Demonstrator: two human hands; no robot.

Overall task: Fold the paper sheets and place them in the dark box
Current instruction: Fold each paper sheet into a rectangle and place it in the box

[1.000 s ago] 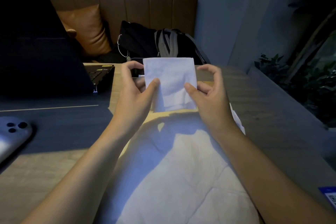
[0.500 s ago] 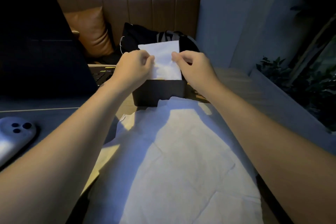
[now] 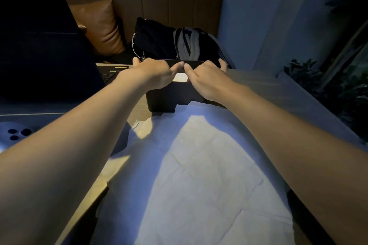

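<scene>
both hands over the dark box (image 3: 167,97), pressing folded paper (image 3: 180,77) down into it

left hand (image 3: 154,74) and right hand (image 3: 207,79) sit side by side above the box opening, fingers curled, thumb tips nearly meeting on the pale folded sheet; only a strip of it shows between them; more paper sheets (image 3: 191,175) lie spread on the table (image 3: 256,83) just in front of the box; a laptop (image 3: 39,45) stands to the left

No text, label or number is legible anywhere.
</scene>
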